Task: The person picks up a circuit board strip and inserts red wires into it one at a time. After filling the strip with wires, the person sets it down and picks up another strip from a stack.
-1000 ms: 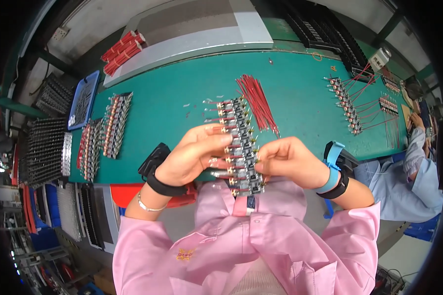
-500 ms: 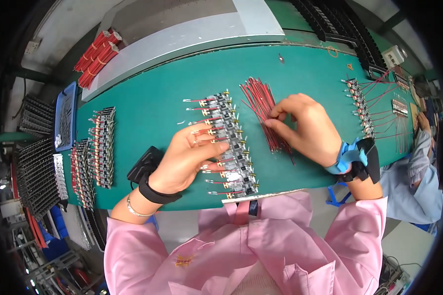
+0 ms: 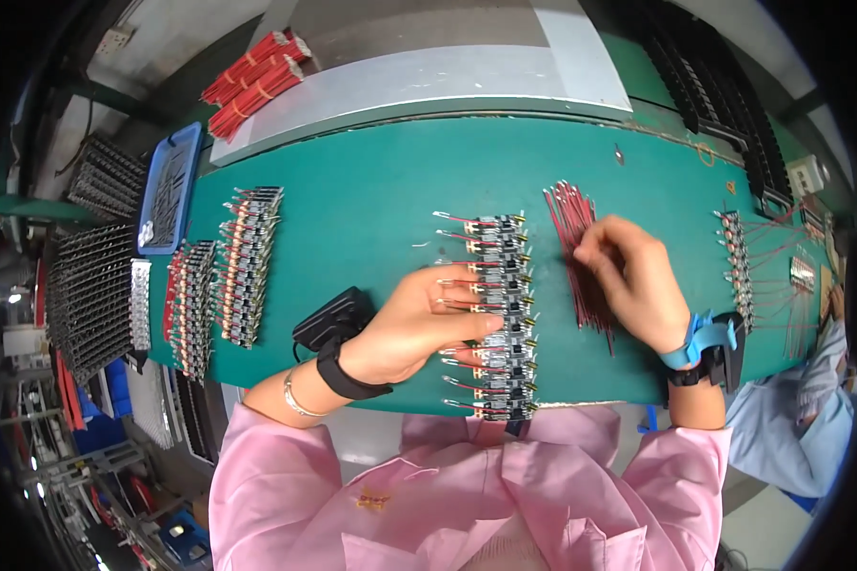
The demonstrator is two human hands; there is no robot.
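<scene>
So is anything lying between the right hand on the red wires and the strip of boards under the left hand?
Nothing visible: only bare green mat separates the right hand on the red wires from the board strip that the left hand rests on.

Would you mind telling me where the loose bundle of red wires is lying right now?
In the head view, the bundle of red wires lies on the green mat, right of the circuit-board strip, under the right hand.

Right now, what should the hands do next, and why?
Probably pinch one red wire from the pile and carry it to the row of little boards: the right hand already rests on the wires, and the left hand holds the boards.
</scene>
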